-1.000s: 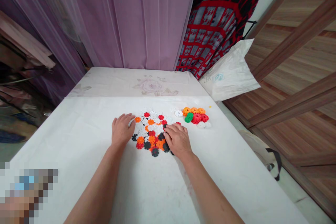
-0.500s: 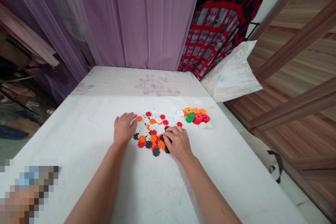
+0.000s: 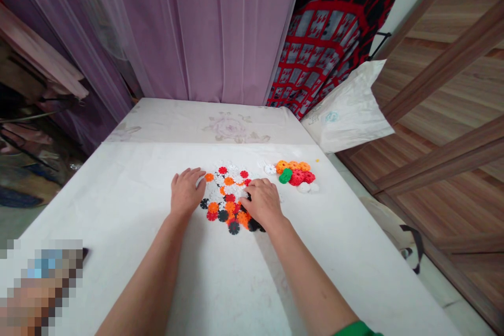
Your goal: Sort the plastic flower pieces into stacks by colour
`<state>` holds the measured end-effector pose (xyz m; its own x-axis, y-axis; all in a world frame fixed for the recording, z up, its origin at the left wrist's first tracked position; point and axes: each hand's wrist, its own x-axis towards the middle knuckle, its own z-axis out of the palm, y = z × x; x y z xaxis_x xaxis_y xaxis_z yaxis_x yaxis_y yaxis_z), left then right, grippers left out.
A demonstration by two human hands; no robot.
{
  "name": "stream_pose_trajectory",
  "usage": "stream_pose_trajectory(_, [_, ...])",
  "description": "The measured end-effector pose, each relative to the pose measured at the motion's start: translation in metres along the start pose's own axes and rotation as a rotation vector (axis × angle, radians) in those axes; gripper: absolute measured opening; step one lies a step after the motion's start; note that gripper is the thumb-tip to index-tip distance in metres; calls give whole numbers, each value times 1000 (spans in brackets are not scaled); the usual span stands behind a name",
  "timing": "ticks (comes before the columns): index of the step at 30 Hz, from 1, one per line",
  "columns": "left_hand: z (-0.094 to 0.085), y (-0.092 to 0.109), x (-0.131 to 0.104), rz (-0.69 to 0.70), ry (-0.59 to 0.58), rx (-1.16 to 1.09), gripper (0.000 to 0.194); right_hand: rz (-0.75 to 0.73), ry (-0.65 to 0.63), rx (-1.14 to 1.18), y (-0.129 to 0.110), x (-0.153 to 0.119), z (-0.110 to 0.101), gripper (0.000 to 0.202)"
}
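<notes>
A loose pile of small notched plastic discs (image 3: 230, 206) in white, orange, red and black lies on the white-covered table. At the pile's left edge rests my left hand (image 3: 188, 191), open and slightly curled, its fingertips beside an orange disc (image 3: 209, 177). My right hand (image 3: 265, 202) is over the pile's right side, thumb and fingers parted, covering some discs. A black disc shows partly between its thumb and forefinger; no firm grip on it is visible. Black discs (image 3: 254, 224) lie under and below this hand.
To the right, sorted groups hold orange discs (image 3: 293, 166), red discs (image 3: 302, 177), green discs (image 3: 285, 176) and white discs (image 3: 308, 187). A white bag (image 3: 350, 110) stands at the table's right edge. A blurred-out object (image 3: 43, 283) lies at the lower left.
My right hand has shifted slightly up and left over the pile, covering a red disc that showed beside it. More black discs show below it. My left hand stays where it was.
</notes>
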<state>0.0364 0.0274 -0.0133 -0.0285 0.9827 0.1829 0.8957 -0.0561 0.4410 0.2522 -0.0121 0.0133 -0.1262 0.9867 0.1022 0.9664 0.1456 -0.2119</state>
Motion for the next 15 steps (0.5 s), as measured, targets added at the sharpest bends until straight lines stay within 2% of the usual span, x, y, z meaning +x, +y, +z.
stream_pose_trajectory(10, [0,-1,0,2,7,-21,34,58,-73,-34,-15,4,-3,8])
stream_pose_trajectory(15, [1,-1,0,1,4,-23,34,96,-35,-64,-11,3,-3,12])
